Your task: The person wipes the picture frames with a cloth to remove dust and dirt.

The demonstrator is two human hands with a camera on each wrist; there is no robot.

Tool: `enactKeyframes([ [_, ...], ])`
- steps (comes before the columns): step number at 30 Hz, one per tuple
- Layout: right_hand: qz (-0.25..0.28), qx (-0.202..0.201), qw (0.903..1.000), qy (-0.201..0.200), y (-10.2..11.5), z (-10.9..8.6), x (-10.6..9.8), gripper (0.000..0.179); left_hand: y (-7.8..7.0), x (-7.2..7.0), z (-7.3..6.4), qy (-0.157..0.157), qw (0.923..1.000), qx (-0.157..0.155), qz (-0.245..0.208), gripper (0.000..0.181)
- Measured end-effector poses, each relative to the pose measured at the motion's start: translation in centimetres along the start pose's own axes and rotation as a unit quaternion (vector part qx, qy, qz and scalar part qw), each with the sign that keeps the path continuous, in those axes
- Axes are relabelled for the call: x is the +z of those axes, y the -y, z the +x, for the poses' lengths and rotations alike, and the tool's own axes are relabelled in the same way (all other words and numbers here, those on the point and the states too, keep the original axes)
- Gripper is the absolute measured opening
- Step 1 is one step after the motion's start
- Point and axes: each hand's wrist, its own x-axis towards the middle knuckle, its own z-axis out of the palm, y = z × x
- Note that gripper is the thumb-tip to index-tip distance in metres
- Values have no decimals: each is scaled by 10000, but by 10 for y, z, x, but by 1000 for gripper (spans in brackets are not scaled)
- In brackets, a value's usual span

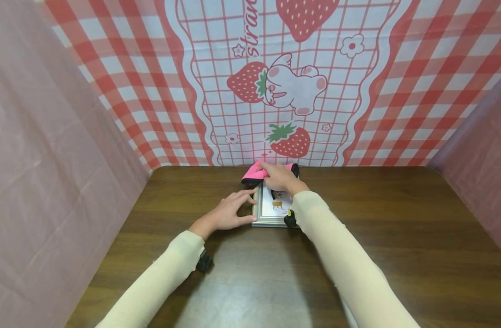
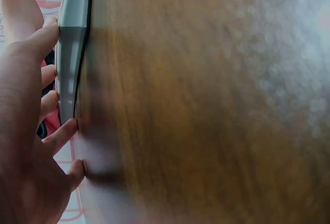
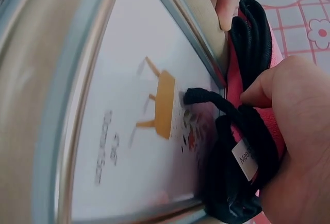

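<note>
A silver picture frame [image 1: 271, 222] lies on the wooden table, holding a white sheet printed with a small yellow table. My left hand [image 1: 230, 212] rests at its left side, thumb near the front corner and fingers spread along the edge, as the left wrist view also shows. My right hand [image 1: 280, 176] grips a folded pink cloth [image 1: 254, 172] with black trim over the far part of the frame. In the right wrist view the cloth's black loop [image 3: 209, 96] and white label [image 3: 245, 159] show; the cloth overlaps the picture's far end.
The brown wooden table [image 1: 377, 237] extends to both sides and toward me. Right behind the frame, a red-and-white checked strawberry cloth [image 1: 267, 132] hangs at the table's back edge. Pink curtains [image 1: 62, 159] stand at the sides.
</note>
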Motion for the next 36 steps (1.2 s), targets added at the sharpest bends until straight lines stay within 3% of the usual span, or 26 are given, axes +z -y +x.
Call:
enactKeyframes([
  [11, 20, -138, 9999, -63, -31, -1, -6, 50, -27, -15, -8, 201, 9995, -236, -57, 57],
  [18, 179, -281, 9994, -61, -56, -5, -10, 48, -15, -8, -7, 51, 9999, -77, 58, 62],
  [26, 322, -141, 9992, -171, -102, 9, -2, 44, -32, -16, -8, 226, 9992, -329, 3, 54],
  [30, 441, -185, 9987, -181, -109, 11, 1, 52, -33, -17, -9, 243, 9991, -350, 85, 53],
  [36, 314, -102, 9992, -242, -102, 9, -1, 54, -32, -17, -8, 253, 9991, -337, 64, 54],
])
